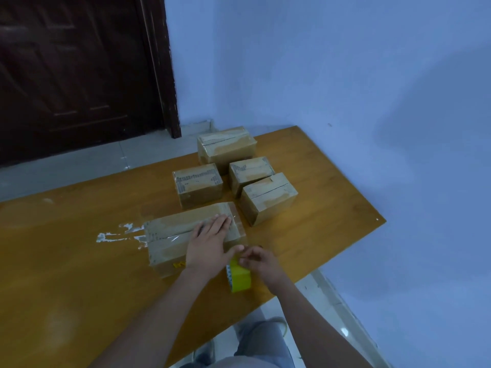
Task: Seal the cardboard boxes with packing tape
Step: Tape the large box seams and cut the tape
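A long cardboard box [170, 240] lies near the table's front edge, with a strip of clear tape across its right end. My left hand [210, 244] presses flat on that taped end, fingers straight. Just right of the box, my right hand [259, 260] pinches the tape at the top of a yellow-green tape roll [239, 278] that stands on the table. Behind them stand several smaller cardboard boxes: one at the back [225, 146], one in the middle left [198, 184], one in the middle right [251, 172] and one on the right [269, 197].
The orange wooden table [79, 261] has white residue [119, 235] left of the long box. Its right edge drops off near a blue wall [372, 102]. A dark door [79, 75] stands behind. My legs [252, 346] show below the front edge.
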`<action>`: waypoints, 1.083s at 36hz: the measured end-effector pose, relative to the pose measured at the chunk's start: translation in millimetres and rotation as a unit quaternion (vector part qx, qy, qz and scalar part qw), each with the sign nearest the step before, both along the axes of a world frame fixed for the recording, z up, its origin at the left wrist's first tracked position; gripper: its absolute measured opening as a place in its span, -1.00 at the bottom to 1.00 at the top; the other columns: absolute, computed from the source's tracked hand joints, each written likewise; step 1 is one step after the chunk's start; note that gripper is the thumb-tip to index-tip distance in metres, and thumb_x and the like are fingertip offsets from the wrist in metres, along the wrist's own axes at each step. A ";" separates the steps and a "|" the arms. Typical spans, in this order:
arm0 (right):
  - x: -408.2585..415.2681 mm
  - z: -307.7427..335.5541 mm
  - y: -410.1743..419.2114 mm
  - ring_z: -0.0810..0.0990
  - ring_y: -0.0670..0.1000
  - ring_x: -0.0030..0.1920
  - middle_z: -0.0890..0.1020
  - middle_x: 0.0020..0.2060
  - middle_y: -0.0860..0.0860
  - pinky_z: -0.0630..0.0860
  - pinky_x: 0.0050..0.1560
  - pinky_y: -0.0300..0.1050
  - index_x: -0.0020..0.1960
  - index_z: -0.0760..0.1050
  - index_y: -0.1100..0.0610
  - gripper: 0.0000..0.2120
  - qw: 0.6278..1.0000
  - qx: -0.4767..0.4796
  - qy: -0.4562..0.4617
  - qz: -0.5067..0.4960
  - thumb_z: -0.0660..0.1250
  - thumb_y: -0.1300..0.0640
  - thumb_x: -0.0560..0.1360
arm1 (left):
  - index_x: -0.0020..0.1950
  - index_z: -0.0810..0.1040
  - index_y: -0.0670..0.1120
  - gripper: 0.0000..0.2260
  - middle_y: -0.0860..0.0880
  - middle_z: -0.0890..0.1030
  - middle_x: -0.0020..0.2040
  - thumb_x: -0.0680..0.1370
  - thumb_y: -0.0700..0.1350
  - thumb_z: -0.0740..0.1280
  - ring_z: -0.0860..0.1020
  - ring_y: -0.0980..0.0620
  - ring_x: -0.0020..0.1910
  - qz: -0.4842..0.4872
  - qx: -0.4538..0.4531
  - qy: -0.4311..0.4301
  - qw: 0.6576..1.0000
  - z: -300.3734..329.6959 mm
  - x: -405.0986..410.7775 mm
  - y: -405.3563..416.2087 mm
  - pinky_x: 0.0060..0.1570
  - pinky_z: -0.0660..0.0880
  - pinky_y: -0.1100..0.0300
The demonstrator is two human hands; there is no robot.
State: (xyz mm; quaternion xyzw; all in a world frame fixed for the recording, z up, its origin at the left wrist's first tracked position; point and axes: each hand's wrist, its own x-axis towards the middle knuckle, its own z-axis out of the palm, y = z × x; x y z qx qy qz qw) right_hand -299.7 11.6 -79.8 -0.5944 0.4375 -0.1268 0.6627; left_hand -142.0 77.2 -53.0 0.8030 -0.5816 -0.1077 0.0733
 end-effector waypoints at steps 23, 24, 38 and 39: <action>-6.7 -1.5 14.6 0.54 -0.16 0.08 0.55 0.15 -0.04 0.50 0.01 -0.27 -0.26 0.54 0.07 -0.83 0.999 -0.017 0.017 -0.038 0.46 0.29 0.40 | 0.56 0.12 0.03 -0.37 0.09 0.18 0.54 0.56 0.22 0.21 0.13 0.08 0.52 -0.002 -0.035 -0.007 0.999 -5.1 3.7 -2.6 0.41 0.05 0.07; -6.4 -1.4 14.6 0.55 -0.15 0.07 0.55 0.14 -0.05 0.50 -0.01 -0.28 -0.26 0.53 0.08 -0.83 0.999 -0.013 0.017 -0.039 0.45 0.30 0.40 | 0.55 0.16 0.02 -0.36 0.08 0.21 0.53 0.54 0.24 0.22 0.16 0.07 0.51 -0.004 -0.038 -0.007 0.999 -5.7 4.6 -2.2 0.40 0.05 0.06; -6.0 -2.1 15.0 0.55 -0.12 0.06 0.53 0.15 -0.06 0.51 -0.01 -0.24 -0.22 0.52 0.12 -0.87 0.998 0.002 0.014 -0.055 0.44 0.25 0.44 | 0.11 0.66 -0.07 -0.42 0.01 0.66 0.08 0.19 0.18 0.60 0.63 -0.03 0.02 -0.024 -0.095 -0.030 0.995 -3.6 12.4 2.1 -0.09 0.52 -0.02; -5.7 -2.6 14.3 0.55 -0.12 0.06 0.53 0.15 -0.05 0.51 -0.02 -0.24 -0.22 0.52 0.12 -0.88 0.998 0.003 0.015 -0.056 0.44 0.25 0.44 | 0.11 0.66 -0.07 -0.43 0.01 0.65 0.07 0.19 0.18 0.60 0.63 -0.03 0.02 -0.027 -0.102 -0.026 0.994 -3.5 13.6 3.5 -0.08 0.52 -0.03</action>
